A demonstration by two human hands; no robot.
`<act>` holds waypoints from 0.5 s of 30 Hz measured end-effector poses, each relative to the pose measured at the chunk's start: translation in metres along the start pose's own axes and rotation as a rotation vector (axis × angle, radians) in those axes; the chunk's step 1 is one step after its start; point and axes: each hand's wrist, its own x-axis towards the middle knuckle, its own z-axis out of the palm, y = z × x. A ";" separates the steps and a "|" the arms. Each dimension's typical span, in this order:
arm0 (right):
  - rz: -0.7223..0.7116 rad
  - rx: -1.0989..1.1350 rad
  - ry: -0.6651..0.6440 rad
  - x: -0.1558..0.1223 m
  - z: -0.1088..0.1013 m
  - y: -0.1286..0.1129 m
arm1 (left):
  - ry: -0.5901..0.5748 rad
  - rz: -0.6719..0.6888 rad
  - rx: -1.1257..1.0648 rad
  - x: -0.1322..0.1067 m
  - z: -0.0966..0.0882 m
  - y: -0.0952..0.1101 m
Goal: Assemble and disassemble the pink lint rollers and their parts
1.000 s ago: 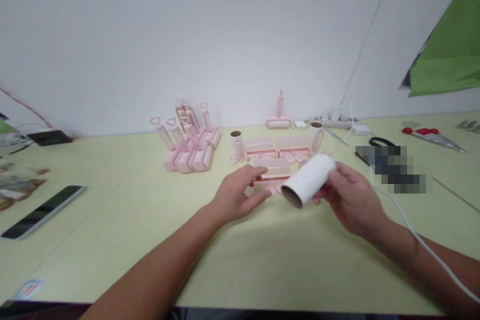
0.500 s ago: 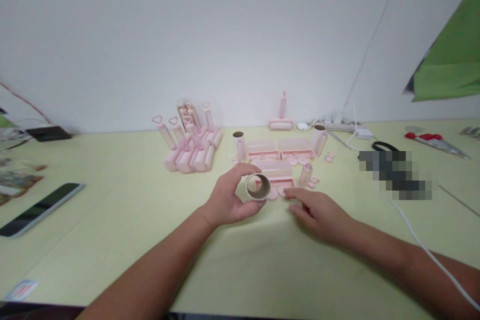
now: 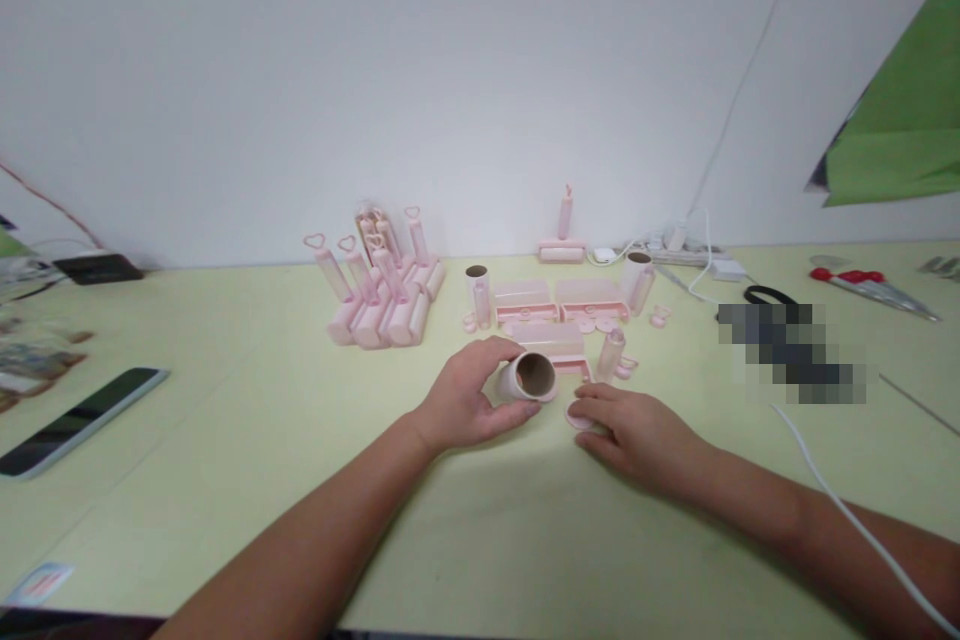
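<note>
My left hand (image 3: 469,398) is closed round a white paper roll with a brown cardboard core (image 3: 528,377), its open end turned toward me just above the yellow-green table (image 3: 480,520). My right hand (image 3: 637,430) rests on the table just to the right, its fingertips pressed on a small pink round cap (image 3: 579,417). Right behind both hands lie a pink plastic tray piece (image 3: 547,340) and an upright pink spindle (image 3: 611,353).
A pile of pink heart-topped roller handles (image 3: 379,295) stands at the back left, with more pink trays (image 3: 559,298) and rolls (image 3: 477,293) behind. A phone (image 3: 79,420) lies far left. Scissors (image 3: 870,285), a power strip (image 3: 686,250) and a white cable (image 3: 847,490) are at the right.
The roll passed from my right hand to my left hand. My right hand dropped to the table and slid its fingers onto the pink cap.
</note>
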 end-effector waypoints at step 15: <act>-0.081 0.518 0.441 -0.015 -0.014 -0.009 | -0.359 -0.039 0.171 0.005 0.010 0.023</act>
